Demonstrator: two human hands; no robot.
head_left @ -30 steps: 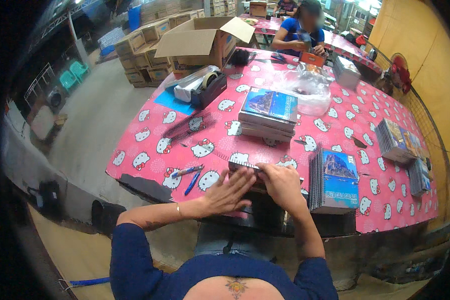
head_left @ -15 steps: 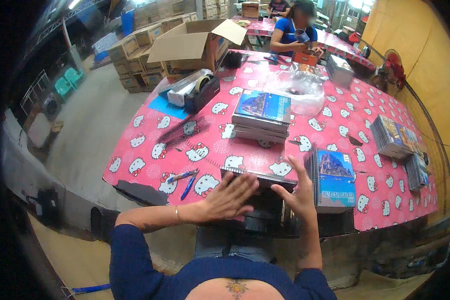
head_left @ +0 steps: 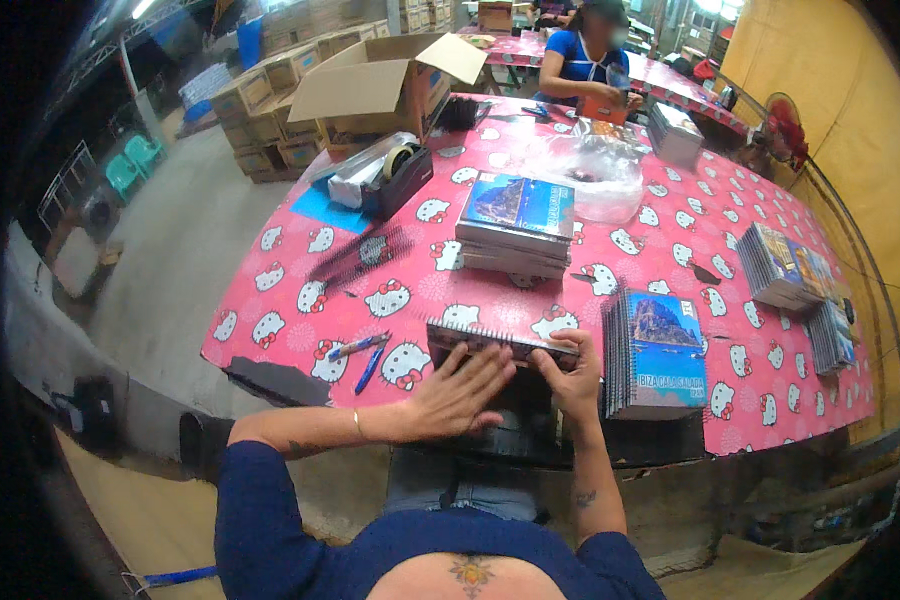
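A thin notebook (head_left: 438, 340) stands on edge at the table's near side, its wire coil (head_left: 480, 333) running along the top. My left hand (head_left: 457, 393) lies flat against the side facing me, fingers stretched out. At the notebook's right end, my right hand (head_left: 573, 380) pinches it between thumb and fingers. The lower part of the notebook is hidden behind my hands. Just beyond it is a stack of blue-covered spiral notebooks (head_left: 518, 210). Another such stack (head_left: 660, 350) sits to the right of my right hand.
Pens (head_left: 368, 368) and loose black coils (head_left: 360, 257) lie to the left. Behind them are a tape dispenser (head_left: 400, 180) and an open carton (head_left: 355, 95). A plastic bag (head_left: 610, 190) lies farther back. More notebooks (head_left: 785, 268) are at right. A co-worker (head_left: 585, 70) sits across the table.
My right hand's spread fingers have closed on the notebook's right end. The coil no longer sticks out past the left end. My left hand stays flat on the notebook.
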